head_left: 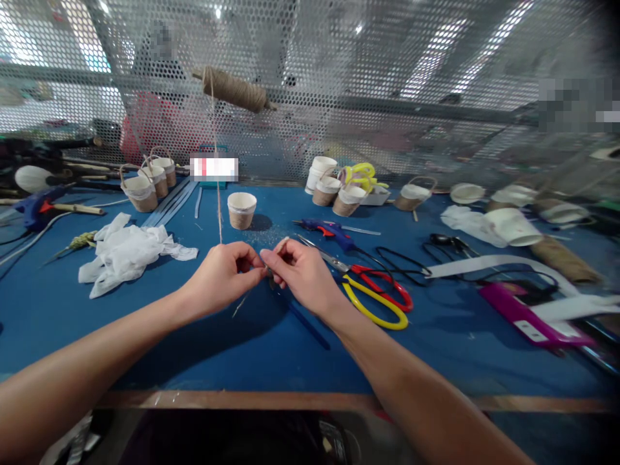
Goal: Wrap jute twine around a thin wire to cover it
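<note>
My left hand [225, 274] is closed, thumb and forefinger pinching twine just above the table. Tips meeting it from the other side, my right hand [303, 274] is pinched on the same small bit of twine, mostly hidden by the fingers. The jute twine [217, 181] runs down from a hanging spool [235, 90] to behind my left hand. A thin frayed end shows below the left fingers. Beyond the hands stands a small cup [241, 212], white above and wrapped in brown twine below. Scissors [368, 284] with red and yellow handles lie beside my right hand.
A blue glue gun [329, 231] lies behind the scissors. White cloth strips [128, 252] are heaped left. Handled cups [140, 192] stand at back left, more cups [324, 190] at back centre. At right lie a purple device [527, 316] and white ribbon [489, 261].
</note>
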Motion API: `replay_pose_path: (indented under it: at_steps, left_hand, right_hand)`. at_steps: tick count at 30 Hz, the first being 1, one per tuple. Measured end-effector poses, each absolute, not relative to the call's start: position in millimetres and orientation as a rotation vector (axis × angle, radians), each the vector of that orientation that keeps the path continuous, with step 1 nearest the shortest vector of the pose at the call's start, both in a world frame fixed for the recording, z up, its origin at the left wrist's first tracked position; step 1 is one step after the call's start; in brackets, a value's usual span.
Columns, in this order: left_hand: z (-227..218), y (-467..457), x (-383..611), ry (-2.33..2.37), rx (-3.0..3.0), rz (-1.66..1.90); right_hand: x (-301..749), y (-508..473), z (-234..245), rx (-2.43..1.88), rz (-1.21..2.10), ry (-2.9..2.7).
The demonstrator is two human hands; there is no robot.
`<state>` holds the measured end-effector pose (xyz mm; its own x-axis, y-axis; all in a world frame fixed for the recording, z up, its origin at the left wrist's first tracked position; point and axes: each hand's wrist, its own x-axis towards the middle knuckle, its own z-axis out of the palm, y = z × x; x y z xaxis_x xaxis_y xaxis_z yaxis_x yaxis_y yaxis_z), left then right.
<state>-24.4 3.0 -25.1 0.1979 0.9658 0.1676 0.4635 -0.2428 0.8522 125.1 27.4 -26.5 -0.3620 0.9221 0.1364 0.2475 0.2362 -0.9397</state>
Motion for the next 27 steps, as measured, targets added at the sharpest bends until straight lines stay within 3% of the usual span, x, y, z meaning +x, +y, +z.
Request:
replay_pose_path:
  at_steps: [7, 14, 27]
  left_hand:
    - [-19.2, 8.5, -28.3, 1.003, 1.309, 1.181]
    - [-19.3, 7.0, -28.8, 0.798, 1.17, 1.061]
    - [-23.3, 8.7, -24.2, 1.021, 1.239, 1.188]
  right_hand:
    - [122.9, 24.1, -23.6, -0.788, 1.659, -1.683]
    - [129.7, 27.4, -23.5, -0.704, 1.733, -1.742]
    - [121.8, 20.6, -26.0, -1.0, 1.21, -1.825]
